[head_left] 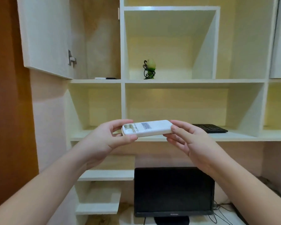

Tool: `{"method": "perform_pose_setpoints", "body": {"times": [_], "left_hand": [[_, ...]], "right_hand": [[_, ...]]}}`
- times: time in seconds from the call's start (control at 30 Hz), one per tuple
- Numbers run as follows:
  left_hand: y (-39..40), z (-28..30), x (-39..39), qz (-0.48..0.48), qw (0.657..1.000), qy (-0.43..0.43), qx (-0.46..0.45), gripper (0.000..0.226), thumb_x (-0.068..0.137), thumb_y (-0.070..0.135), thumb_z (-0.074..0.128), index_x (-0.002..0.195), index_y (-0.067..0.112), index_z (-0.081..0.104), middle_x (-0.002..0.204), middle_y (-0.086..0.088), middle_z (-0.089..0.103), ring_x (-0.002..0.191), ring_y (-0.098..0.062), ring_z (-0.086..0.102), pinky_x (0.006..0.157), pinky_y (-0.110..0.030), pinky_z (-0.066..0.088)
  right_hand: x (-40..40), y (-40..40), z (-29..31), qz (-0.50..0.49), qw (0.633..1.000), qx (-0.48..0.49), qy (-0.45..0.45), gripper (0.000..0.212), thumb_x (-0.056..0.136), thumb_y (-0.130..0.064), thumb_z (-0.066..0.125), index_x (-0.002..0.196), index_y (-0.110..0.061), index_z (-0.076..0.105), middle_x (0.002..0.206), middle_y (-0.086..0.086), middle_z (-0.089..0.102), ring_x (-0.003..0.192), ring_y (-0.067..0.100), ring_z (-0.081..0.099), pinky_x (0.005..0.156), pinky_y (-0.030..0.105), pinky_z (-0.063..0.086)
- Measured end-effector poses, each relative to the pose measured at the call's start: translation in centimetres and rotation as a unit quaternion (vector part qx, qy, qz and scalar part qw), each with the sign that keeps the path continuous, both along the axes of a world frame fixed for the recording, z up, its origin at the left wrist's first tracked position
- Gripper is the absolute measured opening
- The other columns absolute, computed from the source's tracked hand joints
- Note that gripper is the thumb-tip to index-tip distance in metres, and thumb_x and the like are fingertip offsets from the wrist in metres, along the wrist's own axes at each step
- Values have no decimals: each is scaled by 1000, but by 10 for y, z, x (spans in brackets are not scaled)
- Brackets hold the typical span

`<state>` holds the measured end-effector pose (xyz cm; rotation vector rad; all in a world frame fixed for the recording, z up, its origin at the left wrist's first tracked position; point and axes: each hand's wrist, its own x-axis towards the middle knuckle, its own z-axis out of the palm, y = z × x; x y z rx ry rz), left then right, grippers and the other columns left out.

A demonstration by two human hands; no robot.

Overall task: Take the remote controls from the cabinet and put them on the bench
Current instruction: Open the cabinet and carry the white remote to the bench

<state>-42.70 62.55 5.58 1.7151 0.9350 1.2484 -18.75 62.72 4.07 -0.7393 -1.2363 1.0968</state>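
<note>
Both hands, left hand [104, 140] and right hand [190, 142], hold a white remote [148, 128] by its ends, fingers [120, 125] grasping it; carrying it down to the tabletop likely comes next.

Home study nook: white built-in shelving unit [169, 81] with open cubbies, black flat computer monitor [173, 190] on desk below, black keyboard [209, 128] shelved, small green ornament [149, 69].
</note>
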Motion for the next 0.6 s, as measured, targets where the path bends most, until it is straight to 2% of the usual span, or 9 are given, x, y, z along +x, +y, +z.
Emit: {"method": "perform_pose_setpoints", "body": {"times": [0.07,0.2,0.27,0.37,0.53,0.6], "left_hand": [[-5,-8,22,-18,1000,1,-1,52,76,7,77,123,23,62,117,5,70,102,-8,69,79,-9,50],[-18,-24,69,-67,998,3,-12,65,68,13,78,128,26,58,123,8,68,111,-6,64,98,-23,48],[-25,-31,96,-85,996,0,-17,67,69,7,82,129,25,56,123,11,67,112,-3,63,97,-22,48],[-35,-44,135,-110,993,-10,-29,58,78,0,72,128,23,56,121,11,68,111,-3,64,89,-15,51],[-48,-70,198,-134,988,-9,-73,54,78,1,71,126,21,57,121,3,69,110,-13,66,100,-34,49],[-52,-79,223,-137,987,1,-87,53,78,2,71,125,22,57,121,2,69,108,-12,67,99,-33,49]], "right_hand": [[24,-17,-10,-1,1000,-4,2,28,92,-11,58,120,-8,62,113,11,71,99,21,71,86,26,57],[74,-50,-28,-39,999,-1,1,28,92,-10,57,119,-13,63,112,5,72,100,19,70,85,22,56],[99,-67,-37,-62,998,1,-8,26,92,-11,58,116,-16,65,111,2,73,101,16,70,84,21,55],[136,-89,-51,-87,996,-6,-7,27,90,-12,58,116,-17,65,112,4,72,103,17,69,85,22,55],[189,-121,-80,-155,988,-19,-13,28,91,-11,58,118,-17,64,107,2,74,102,15,69,88,24,55],[208,-135,-92,-180,983,-27,-5,27,91,-10,59,117,-16,65,103,1,75,100,14,69,91,27,54]]}}
